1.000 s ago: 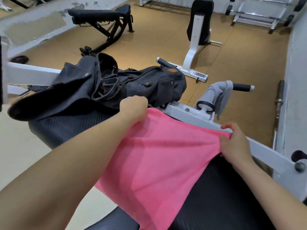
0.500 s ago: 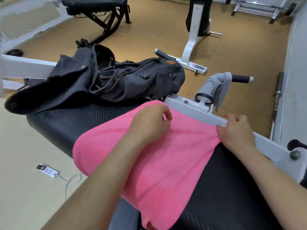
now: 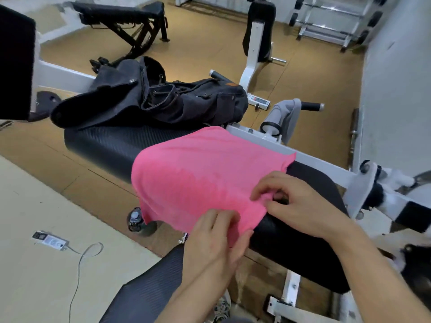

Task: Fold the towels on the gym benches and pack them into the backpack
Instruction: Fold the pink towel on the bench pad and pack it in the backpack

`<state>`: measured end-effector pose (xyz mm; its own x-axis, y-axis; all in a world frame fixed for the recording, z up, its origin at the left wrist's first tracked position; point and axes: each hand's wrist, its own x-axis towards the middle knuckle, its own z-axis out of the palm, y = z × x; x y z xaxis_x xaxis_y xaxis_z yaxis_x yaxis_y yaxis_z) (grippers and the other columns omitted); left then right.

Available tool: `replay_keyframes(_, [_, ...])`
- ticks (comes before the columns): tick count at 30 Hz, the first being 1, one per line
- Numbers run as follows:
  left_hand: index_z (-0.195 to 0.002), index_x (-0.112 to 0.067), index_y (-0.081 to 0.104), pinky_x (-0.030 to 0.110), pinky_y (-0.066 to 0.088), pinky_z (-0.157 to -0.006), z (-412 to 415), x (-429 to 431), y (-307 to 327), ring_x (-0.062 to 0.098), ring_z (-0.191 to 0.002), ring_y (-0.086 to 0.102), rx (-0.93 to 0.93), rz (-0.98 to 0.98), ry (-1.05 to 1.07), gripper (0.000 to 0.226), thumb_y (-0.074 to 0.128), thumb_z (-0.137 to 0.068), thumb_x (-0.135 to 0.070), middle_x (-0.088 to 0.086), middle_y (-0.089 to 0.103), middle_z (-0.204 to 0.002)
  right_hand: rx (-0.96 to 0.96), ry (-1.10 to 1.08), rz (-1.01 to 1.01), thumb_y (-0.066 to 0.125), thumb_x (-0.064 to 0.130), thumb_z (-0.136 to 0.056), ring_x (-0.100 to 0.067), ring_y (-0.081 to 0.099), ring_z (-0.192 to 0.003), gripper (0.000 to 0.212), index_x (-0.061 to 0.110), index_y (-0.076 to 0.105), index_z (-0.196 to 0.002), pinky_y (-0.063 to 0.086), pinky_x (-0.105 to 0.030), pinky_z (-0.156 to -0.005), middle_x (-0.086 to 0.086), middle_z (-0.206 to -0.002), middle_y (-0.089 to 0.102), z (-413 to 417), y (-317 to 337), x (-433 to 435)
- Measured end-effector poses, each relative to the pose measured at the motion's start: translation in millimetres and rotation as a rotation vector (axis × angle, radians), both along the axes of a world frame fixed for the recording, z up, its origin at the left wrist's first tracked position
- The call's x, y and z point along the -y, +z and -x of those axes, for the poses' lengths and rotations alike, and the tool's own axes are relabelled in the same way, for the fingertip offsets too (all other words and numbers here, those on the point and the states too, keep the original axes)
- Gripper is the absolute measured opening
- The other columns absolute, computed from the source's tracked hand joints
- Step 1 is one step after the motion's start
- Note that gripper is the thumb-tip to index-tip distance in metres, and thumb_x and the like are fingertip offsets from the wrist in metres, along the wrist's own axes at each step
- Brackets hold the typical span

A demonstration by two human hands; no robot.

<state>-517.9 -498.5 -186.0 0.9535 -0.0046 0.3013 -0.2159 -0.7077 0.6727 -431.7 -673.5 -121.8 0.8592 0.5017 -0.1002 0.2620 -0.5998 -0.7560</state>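
A pink towel (image 3: 198,176) lies spread over the black padded bench (image 3: 105,145), its left side hanging off the edge. My left hand (image 3: 214,238) pinches the towel's near edge between thumb and fingers. My right hand (image 3: 293,203) pinches the near right corner, fingers curled on the cloth. A dark grey backpack (image 3: 163,101) lies on its side at the far end of the bench, its top open and its flap thrown to the left. A grey towel (image 3: 289,115) hangs over a handle of the machine beyond the bench.
The bench's white frame (image 3: 314,159) runs along its right side. A water bottle (image 3: 135,220) and a power strip (image 3: 50,240) with a cable lie on the floor to the left. A black incline bench (image 3: 121,22) and a white machine (image 3: 256,43) stand farther back.
Both hands have come from the towel's far edge to its near edge. The towel now lies flatter across the bench, and the view has pulled back.
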Motion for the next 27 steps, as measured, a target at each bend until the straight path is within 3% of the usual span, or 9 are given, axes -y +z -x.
replay_keyframes(5, [-0.08, -0.041, 0.049, 0.018, 0.04, -0.059, 10.3, 10.8, -4.1, 0.008, -0.069, 0.054, -0.186, 0.268, 0.138, 0.032, 0.078, -0.074, -0.029, -0.012, 0.055, -0.068, 0.062, -0.038, 0.102, 0.056, -0.005, -0.069, -0.011, 0.056, -0.082, 0.04, 0.03, 0.07, -0.083, 0.049, -0.027, -0.079, 0.0, -0.09, 0.058, 8.4, 1.2, -2.6])
replay_keyframes(8, [-0.071, -0.035, 0.048, 0.016, 0.034, -0.057, 12.2, 11.8, -9.7, 0.008, -0.066, 0.046, -0.14, 0.165, 0.134, 0.02, 0.068, -0.074, -0.037, -0.014, 0.048, -0.067, 0.13, -0.03, 0.164, 0.058, -0.003, -0.071, -0.01, 0.054, -0.083, 0.033, 0.029, 0.064, -0.079, 0.044, -0.025, -0.073, 0.003, -0.092, 0.053, 11.4, 2.0, -4.8])
replay_keyframes(11, [-0.072, -0.024, 0.05, 0.018, 0.027, -0.054, 16.3, 11.6, -9.6, 0.012, -0.067, 0.045, -0.067, -0.031, 0.049, 0.01, 0.055, -0.073, -0.033, -0.011, 0.046, -0.075, 0.196, 0.031, 0.222, 0.052, -0.006, -0.072, -0.003, 0.048, -0.102, 0.048, 0.032, 0.065, -0.098, 0.039, -0.017, -0.084, 0.014, -0.112, 0.052, 15.4, 4.1, -7.5])
replay_keyframes(13, [-0.08, -0.022, 0.052, 0.019, 0.026, -0.049, 17.8, 15.9, -8.7, 0.003, -0.061, 0.042, -0.077, -0.12, -0.04, 0.003, 0.053, -0.08, -0.025, -0.013, 0.046, -0.075, 0.257, 0.076, 0.277, 0.051, -0.005, -0.073, -0.008, 0.045, -0.109, 0.05, 0.034, 0.067, -0.1, 0.039, -0.022, -0.092, 0.017, -0.117, 0.052, 20.8, 4.8, -10.2])
replay_keyframes(15, [-0.081, -0.022, 0.054, 0.015, 0.03, -0.051, 20.1, 20.4, -7.6, -0.003, -0.059, 0.039, -0.055, -0.212, -0.104, 0.011, 0.051, -0.09, -0.028, -0.018, 0.043, -0.07, 0.342, 0.034, 0.32, 0.052, 0.0, -0.074, -0.012, 0.045, -0.101, 0.036, 0.029, 0.067, -0.088, 0.045, -0.03, -0.084, 0.015, -0.108, 0.053, 31.0, 2.5, -13.3])
replay_keyframes(17, [-0.082, -0.018, 0.055, 0.018, 0.033, -0.056, 22.9, 26.0, -6.0, -0.002, -0.065, 0.038, -0.058, -0.159, -0.155, 0.007, 0.055, -0.088, -0.022, -0.018, 0.042, -0.072, 0.479, -0.105, 0.34, 0.05, 0.007, -0.074, -0.014, 0.044, -0.086, 0.017, 0.02, 0.06, -0.077, 0.047, -0.034, -0.064, 0.007, -0.094, 0.051, 46.0, -5.4, -13.6])
replay_keyframes(20, [-0.079, -0.009, 0.059, 0.032, 0.04, -0.054, 31.7, 23.7, -10.7, 0.019, -0.076, 0.042, 0.128, -0.298, -0.288, 0.029, 0.064, -0.056, 0.009, 0.002, 0.053, -0.084, 0.613, -0.32, 0.314, 0.046, 0.013, -0.078, -0.017, 0.043, -0.07, 0.008, 0.013, 0.054, -0.076, 0.043, -0.034, -0.049, 0.0, -0.083, 0.047, 74.2, -22.2, -14.7])
replay_keyframes(24, [-0.089, -0.005, 0.068, 0.028, 0.044, -0.073, 36.3, 17.8, -9.4, 0.021, -0.091, 0.047, 0.299, -0.259, -0.342, 0.025, 0.076, -0.067, 0.004, 0.008, 0.064, -0.1, 0.46, -0.595, 0.233, 0.051, 0.036, -0.088, -0.014, 0.045, -0.062, 0.024, 0.019, 0.049, -0.071, 0.037, -0.029, -0.054, 0.008, -0.067, 0.046, 85.3, -22.7, -30.9])
replay_keyframes(27, [-0.09, -0.003, 0.069, 0.028, 0.046, -0.077, 40.7, 14.4, -4.6, 0.02, -0.095, 0.05, 0.381, -0.235, -0.431, 0.012, 0.073, -0.08, 0.001, 0.006, 0.065, -0.101, 0.185, -0.635, 0.517, 0.051, 0.055, -0.085, -0.02, 0.056, -0.07, 0.038, 0.021, 0.05, -0.067, 0.043, -0.031, -0.06, 0.003, -0.072, 0.057, 71.2, -3.1, -40.6])
